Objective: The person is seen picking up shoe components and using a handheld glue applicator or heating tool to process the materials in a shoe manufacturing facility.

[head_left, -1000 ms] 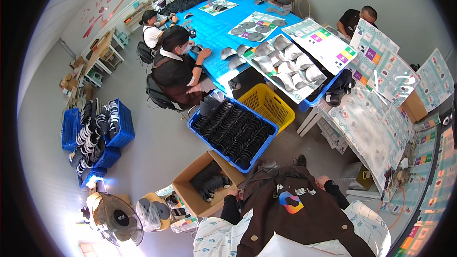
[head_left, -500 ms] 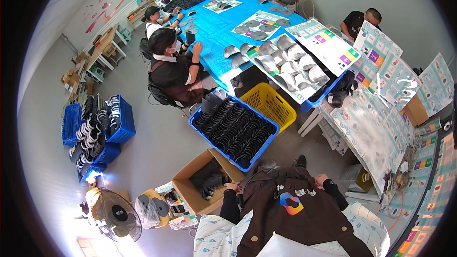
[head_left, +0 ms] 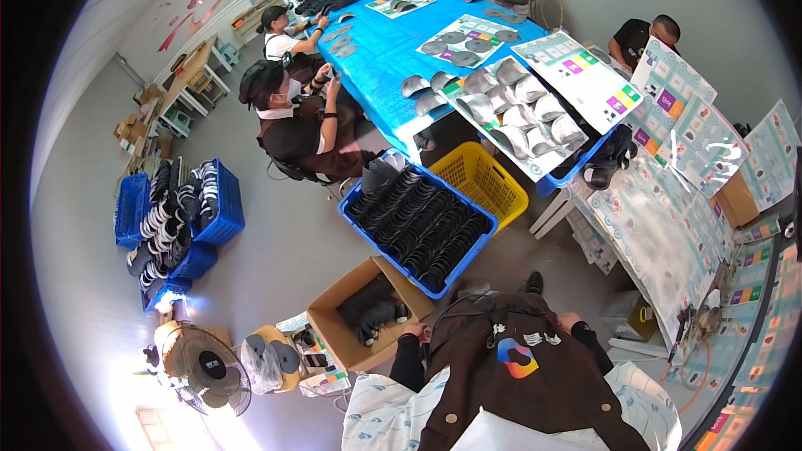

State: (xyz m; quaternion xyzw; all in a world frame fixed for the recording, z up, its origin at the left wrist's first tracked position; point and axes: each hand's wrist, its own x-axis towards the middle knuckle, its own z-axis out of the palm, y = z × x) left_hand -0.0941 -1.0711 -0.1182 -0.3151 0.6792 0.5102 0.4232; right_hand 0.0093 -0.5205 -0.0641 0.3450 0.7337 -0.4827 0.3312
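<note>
The open cardboard box (head_left: 332,338), dark pieces (head_left: 370,309) inside, sits just left of my left hand (head_left: 416,332); I can't tell whether its fingers are together or apart. My brown apron (head_left: 468,367) comes next, then my right hand (head_left: 570,321) beside its far edge, fingers equally unclear.

The head camera looks from head height on the near side of the blue crate (head_left: 468,260) of dark curved pieces (head_left: 418,225), facing forward and steeply down. Its wide fisheye view takes in the brown apron (head_left: 493,367), close up and nearer than that crate, and the blue-covered table (head_left: 378,75), well beyond it.
</note>
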